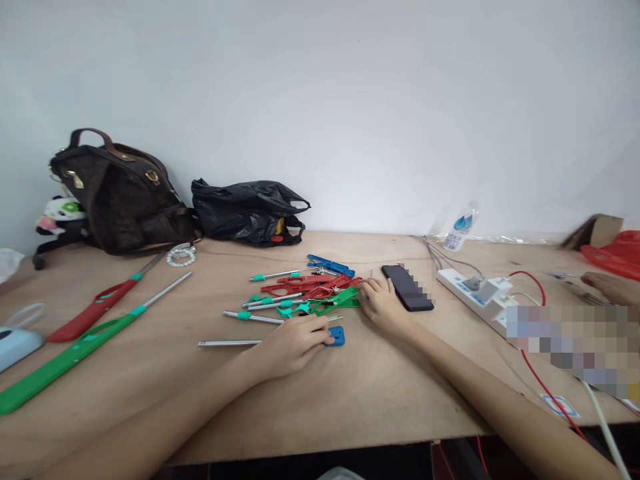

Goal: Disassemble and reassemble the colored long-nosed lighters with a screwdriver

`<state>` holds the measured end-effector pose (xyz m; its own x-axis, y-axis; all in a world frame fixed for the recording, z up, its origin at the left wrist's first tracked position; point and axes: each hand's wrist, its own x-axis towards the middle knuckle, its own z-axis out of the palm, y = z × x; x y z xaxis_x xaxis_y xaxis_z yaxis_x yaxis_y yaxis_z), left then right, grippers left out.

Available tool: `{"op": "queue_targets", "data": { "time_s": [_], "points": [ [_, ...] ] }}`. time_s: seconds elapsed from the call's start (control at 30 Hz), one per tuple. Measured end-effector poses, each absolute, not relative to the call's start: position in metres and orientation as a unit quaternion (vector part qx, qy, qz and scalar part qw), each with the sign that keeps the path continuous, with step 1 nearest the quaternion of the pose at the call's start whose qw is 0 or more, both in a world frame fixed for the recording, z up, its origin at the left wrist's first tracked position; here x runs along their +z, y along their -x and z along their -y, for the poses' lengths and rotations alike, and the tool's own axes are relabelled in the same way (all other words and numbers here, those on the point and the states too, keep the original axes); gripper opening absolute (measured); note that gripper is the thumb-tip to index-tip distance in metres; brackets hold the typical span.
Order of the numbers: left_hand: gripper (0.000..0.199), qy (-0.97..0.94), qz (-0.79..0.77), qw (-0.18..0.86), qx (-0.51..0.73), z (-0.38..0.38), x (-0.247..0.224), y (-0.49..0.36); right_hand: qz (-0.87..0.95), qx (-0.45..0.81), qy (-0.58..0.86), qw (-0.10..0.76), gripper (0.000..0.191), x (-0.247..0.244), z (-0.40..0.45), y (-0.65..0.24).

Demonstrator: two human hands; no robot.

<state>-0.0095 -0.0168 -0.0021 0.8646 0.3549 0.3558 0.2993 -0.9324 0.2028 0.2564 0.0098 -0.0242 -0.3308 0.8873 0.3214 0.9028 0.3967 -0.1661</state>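
Observation:
My left hand (300, 340) is closed over a long-nosed lighter. Its blue handle end (339, 336) sticks out past my fingers, and a silver tube (227, 343) points left from under the hand. My right hand (381, 301) has its fingers curled down at the right end of the pile; what they hold, if anything, is hidden. Close to those fingers lie green lighter handle shells (336, 303) and red handle shells (300, 285). Several silver tubes with teal collars (260, 319) lie on the pile's left side. Blue shells (330, 265) rest at the back.
At left lie a red lighter (95, 311) and a green lighter (75, 357), with a beaded bracelet (181, 255) behind. A dark backpack (120, 200) and black plastic bag (245, 213) stand by the wall. To the right are a phone (407, 288), power strip (465, 290) and another person's hand (607, 287).

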Motion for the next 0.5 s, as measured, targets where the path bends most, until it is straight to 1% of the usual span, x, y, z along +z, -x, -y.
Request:
{"op": "queue_targets", "data": {
  "time_s": [0.13,0.23,0.5],
  "points": [
    [0.024,-0.964,-0.172,0.067,0.19,0.017,-0.002,0.01,0.816,-0.044,0.542,0.196,0.035,-0.017,-0.013,-0.251],
    [0.023,-0.964,-0.174,0.067,0.189,0.017,-0.003,0.01,0.825,-0.048,0.531,0.189,0.036,-0.013,-0.014,-0.247],
    [0.02,-0.96,-0.178,0.094,0.195,0.016,-0.003,0.011,0.836,-0.047,0.508,0.202,0.014,-0.02,-0.015,-0.241]
  ]
}}
